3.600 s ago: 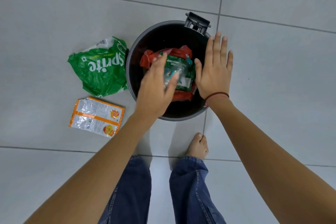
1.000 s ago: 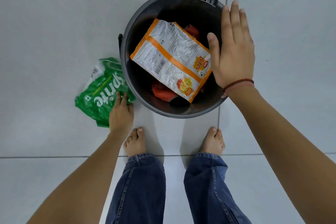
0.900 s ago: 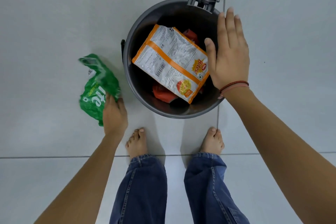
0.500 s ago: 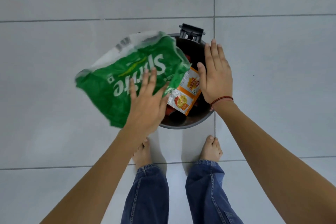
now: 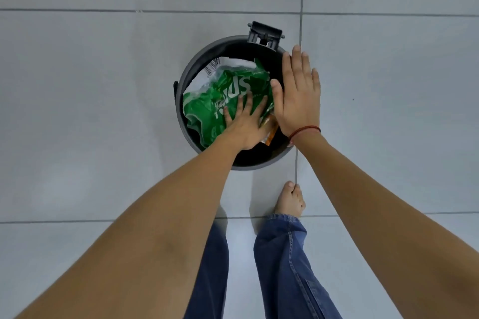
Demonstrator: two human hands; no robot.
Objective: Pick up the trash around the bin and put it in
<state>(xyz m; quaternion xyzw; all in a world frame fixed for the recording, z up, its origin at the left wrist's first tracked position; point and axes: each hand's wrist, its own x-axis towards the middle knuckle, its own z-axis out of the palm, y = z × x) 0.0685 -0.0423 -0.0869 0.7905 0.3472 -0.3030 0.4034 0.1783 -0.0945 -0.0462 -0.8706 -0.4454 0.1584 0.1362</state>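
Observation:
A round dark grey bin (image 5: pixel 249 166) stands on the tiled floor. A crumpled green Sprite wrapper (image 5: pixel 207 109) lies inside its mouth, filling the left and middle. My left hand (image 5: pixel 246 124) reaches into the bin, fingers spread across the top of the wrapper, thumb hidden beneath it. My right hand (image 5: pixel 298 96) is flat and open over the bin's right rim, holding nothing. A corner of an orange snack packet (image 5: pixel 269 136) shows under the wrapper, between my hands.
The bin's lid hinge (image 5: pixel 265 33) sticks out at the far rim. My bare right foot (image 5: pixel 290 201) and jeans-clad legs (image 5: pixel 282 267) are just behind the bin. Grey tiles (image 5: pixel 90 98) surround it; no loose trash shows on them.
My left hand lifted the green Sprite wrapper from the floor left of the bin, carried it over the rim and lowered it inside on top of the orange packet. The right hand stayed at the rim.

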